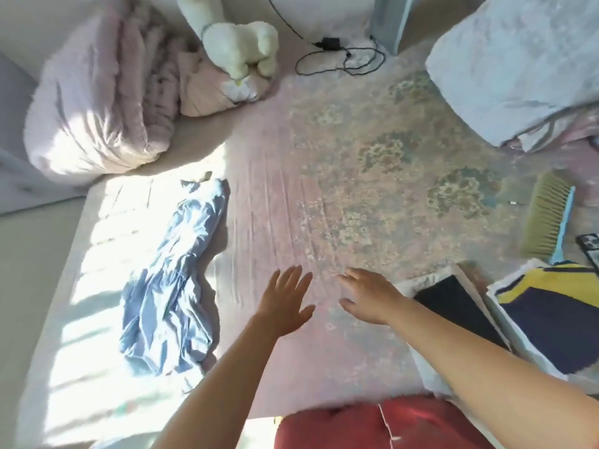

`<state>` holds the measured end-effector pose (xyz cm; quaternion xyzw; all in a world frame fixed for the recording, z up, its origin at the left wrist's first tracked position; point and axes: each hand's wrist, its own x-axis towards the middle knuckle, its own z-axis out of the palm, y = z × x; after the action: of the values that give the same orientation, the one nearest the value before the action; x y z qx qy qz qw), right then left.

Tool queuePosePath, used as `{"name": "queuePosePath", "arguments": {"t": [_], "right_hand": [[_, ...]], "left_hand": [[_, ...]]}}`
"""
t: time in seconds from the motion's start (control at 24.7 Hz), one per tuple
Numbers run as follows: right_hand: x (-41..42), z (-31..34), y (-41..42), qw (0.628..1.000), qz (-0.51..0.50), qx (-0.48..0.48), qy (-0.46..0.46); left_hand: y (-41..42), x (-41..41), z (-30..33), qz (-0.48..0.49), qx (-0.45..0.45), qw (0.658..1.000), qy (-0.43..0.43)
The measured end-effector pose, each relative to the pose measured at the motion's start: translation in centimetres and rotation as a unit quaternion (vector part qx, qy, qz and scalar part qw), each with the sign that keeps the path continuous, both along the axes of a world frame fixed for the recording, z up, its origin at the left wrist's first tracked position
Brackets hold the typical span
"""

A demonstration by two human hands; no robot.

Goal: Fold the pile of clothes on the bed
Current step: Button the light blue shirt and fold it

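A crumpled light-blue garment [175, 280] lies stretched out on the pink patterned bed sheet [324, 189], left of centre in the sunlight. My left hand [285, 303] hovers over the sheet just right of it, fingers straight and spread, holding nothing. My right hand [369, 296] is beside it, palm down, fingers extended and empty. Folded clothes sit at the right: a black piece [453, 306] on a white one, and a navy, yellow and white garment [551, 309].
A rolled pink duvet [97, 102] and a white plush toy [240, 43] lie at the far left. A pale blue bundle [518, 66] fills the far right corner. A brush [547, 218], a phone [590, 247] and a black cable [340, 56] rest on the bed.
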<state>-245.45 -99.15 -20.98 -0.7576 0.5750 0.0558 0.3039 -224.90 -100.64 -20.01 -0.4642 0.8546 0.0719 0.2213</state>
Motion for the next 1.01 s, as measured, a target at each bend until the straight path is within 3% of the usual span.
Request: {"name": "queuePosePath", "arguments": {"t": [0.28, 0.49, 0.61, 0.85, 1.01], "right_hand": [[24.6, -5.3, -6.4, 0.994, 0.078, 0.076, 0.031], [38.3, -12.1, -9.5, 0.989, 0.093, 0.112, 0.028], [41.7, -15.7, -10.9, 0.986, 0.106, 0.119, 0.046], [43.3, -23.0, -15.4, 0.985, 0.121, 0.074, 0.095], [43.3, -24.3, -17.9, 0.995, -0.005, 0.095, 0.006]], "left_hand": [[-0.9, 28.3, -6.2, 0.195, 0.031, 0.980, -0.010], [-1.8, 42.8, -14.8, 0.232, 0.078, 0.969, -0.030], [-3.8, 45.4, -19.7, 0.242, 0.087, 0.966, -0.009], [-12.3, 44.9, -29.0, 0.300, 0.017, 0.950, 0.088], [-12.0, 44.0, -29.4, 0.277, 0.035, 0.938, 0.204]]}}
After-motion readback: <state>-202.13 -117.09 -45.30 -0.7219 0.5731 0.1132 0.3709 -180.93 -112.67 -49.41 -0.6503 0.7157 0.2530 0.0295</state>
